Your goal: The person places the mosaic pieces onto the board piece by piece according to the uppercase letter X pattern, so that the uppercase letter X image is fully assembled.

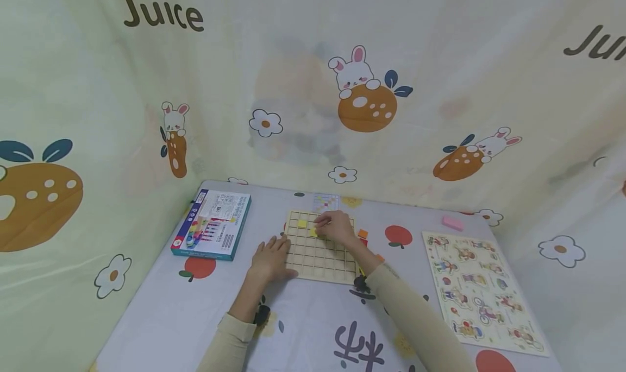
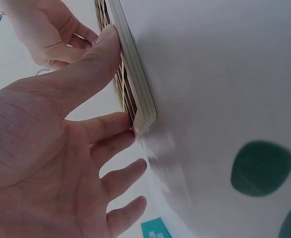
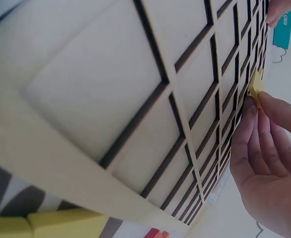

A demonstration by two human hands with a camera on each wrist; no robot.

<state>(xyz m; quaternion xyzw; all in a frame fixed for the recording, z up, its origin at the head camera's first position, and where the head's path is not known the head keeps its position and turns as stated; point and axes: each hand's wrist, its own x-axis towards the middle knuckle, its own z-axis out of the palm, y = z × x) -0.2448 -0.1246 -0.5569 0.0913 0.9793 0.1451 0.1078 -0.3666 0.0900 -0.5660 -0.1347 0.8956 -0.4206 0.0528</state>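
The right hand [image 1: 336,228] lies over the far part of a wooden grid board [image 1: 320,258], fingertips pinching a small yellow tile [image 3: 256,85] and holding it against one of the board's square cells; in the right wrist view the fingers [image 3: 279,111] are curled close together on that tile, which stands partly tilted at the cell's edge; whether it sits fully in cannot be told. Just left of that hand, another yellow tile [image 1: 302,224] already lies in a cell near the board's far left corner; the remaining cells under and nearer than the hand look bare. The left hand [image 1: 270,259] rests flat with relaxed, spread fingers at the board's near left corner, thumb [image 2: 93,64] pressed along the board's edge, gripping nothing. Just right of the right hand, off the board, an orange tile [image 1: 362,233] lies on the tablecloth [image 1: 313,328]. Well left of the left hand lies a flat blue box [image 1: 212,224]; well right of the right hand lies a figure puzzle board [image 1: 481,290], with a pink block [image 1: 452,222] beyond it.
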